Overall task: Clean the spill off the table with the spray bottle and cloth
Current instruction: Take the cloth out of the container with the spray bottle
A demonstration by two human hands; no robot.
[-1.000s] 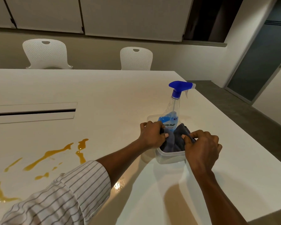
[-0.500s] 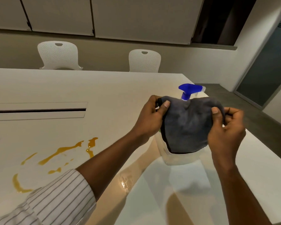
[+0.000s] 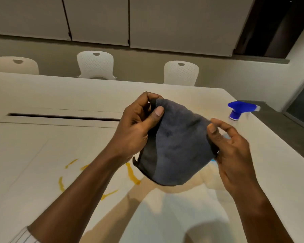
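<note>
Two bare arms come up from the bottom of the frame. The left hand [image 3: 135, 130] and right hand [image 3: 235, 155] wear nothing. A white sleeve [image 3: 24, 236] with thin dark stripes sits at lower left.

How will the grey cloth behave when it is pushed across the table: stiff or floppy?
Probably floppy: the grey cloth sags between the left hand and right hand. Its fuzzy surface will likely grip rather than slide. It looks light, since fingertips alone carry it.

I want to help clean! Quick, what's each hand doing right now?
Left hand: closed, pinching the top corner of the grey cloth.
Right hand: thumb pinching the cloth's other edge, fingers partly spread.
</note>
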